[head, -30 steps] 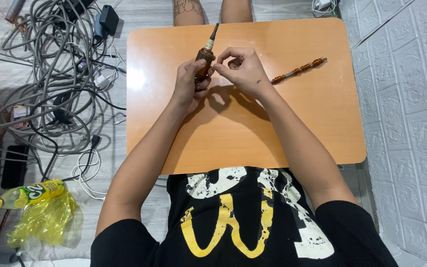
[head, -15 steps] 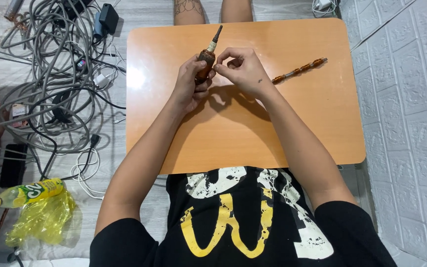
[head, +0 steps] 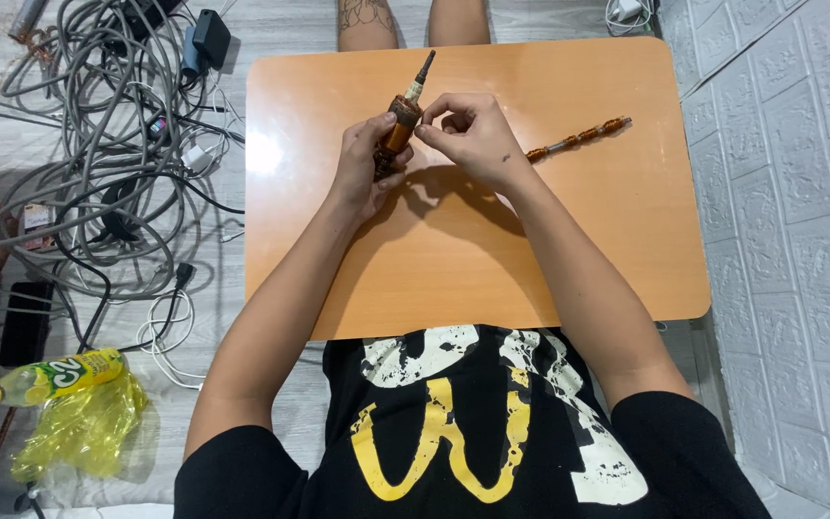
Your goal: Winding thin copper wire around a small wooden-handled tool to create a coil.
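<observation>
- The brown, cylindrical wooden-looking handle with a thin dark metal tip [head: 400, 123] is held above the far half of the orange wooden table top [head: 453, 269], its tip pointing away and slightly right; compared with a second ago it sits in almost the same place and tilt, so the work on it looks to be going on at the same spot rather than finished.
- The left hand [head: 367, 165] is clenched around the handle's lower body; that clasp has not shifted.
- The right hand [head: 468, 133] pinches at the handle's upper collar with fingertips; whether it grips a small part there or only touches the collar, I cannot tell.
- A slim brown beaded rod with a metal end [head: 578, 139] lies on the table, well apart to the right, unmoved.
- Grey tangled cables [head: 79, 125] and a green plastic bottle [head: 45, 378] lie on the floor at left.
- Hidden: the handle's lower end inside the palm; the collar's detail is too small to read.
</observation>
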